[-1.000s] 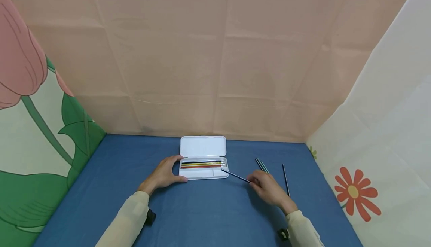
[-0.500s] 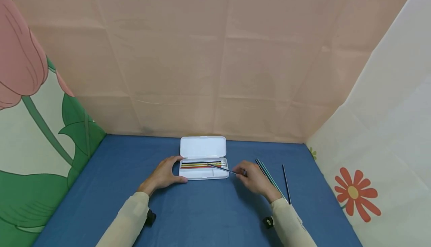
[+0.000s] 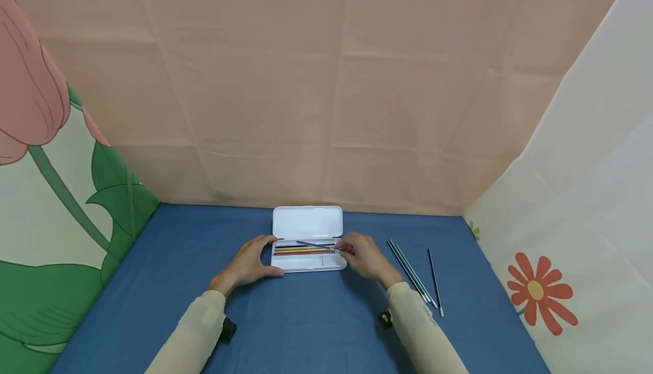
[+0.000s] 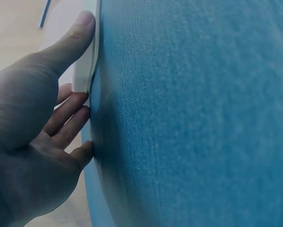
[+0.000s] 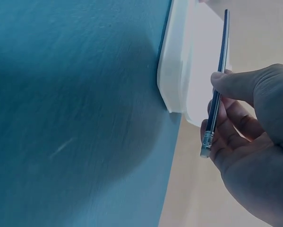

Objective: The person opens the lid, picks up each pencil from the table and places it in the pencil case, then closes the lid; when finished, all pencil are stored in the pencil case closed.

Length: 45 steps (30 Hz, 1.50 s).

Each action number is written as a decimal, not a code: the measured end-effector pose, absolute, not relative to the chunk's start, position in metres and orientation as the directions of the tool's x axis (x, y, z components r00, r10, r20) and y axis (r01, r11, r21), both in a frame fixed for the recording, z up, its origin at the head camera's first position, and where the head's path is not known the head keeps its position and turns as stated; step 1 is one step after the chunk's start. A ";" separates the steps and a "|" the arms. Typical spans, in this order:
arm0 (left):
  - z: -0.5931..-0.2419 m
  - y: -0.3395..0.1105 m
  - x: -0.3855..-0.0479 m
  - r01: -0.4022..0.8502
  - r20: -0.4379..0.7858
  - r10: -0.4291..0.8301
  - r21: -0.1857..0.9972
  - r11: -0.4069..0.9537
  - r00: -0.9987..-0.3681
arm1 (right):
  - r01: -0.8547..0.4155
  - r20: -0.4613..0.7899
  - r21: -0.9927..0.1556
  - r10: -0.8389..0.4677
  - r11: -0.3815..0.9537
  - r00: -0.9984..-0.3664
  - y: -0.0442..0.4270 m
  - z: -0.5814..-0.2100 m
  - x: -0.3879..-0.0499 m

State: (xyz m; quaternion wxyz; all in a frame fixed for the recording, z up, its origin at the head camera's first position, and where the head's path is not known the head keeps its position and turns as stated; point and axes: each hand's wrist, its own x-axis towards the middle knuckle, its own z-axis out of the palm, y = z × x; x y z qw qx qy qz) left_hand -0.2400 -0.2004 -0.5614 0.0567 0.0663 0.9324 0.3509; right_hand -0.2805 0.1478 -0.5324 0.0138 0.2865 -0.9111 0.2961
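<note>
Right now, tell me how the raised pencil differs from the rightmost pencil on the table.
The raised pencil is pinched in the right grip over the open pencil case; the rightmost pencil lies on the blue table surface, touched by neither hand. In the head view, the raised pencil runs mostly sideways, while the rightmost pencil runs mostly front to back. Both are slim and dark, with a pale end.

A left hand (image 4: 37, 101) grips a white case (image 4: 82, 71) on a blue table (image 4: 193, 113), thumb (image 4: 77, 37) against its near side, as a pencil (image 4: 44, 13) shows beyond.
</note>
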 end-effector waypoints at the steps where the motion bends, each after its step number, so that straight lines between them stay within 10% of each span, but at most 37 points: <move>1: -0.562 -0.200 -0.240 0.084 -0.060 0.164 0.661 0.746 -0.985 | -0.534 0.194 -0.529 -0.518 0.659 -0.833 0.145 -0.532 -0.282; 45: -0.562 -0.200 -0.236 0.060 -0.083 0.152 0.659 0.750 -0.985 | -0.460 0.113 -0.591 -0.496 0.663 -0.861 0.080 -0.557 -0.319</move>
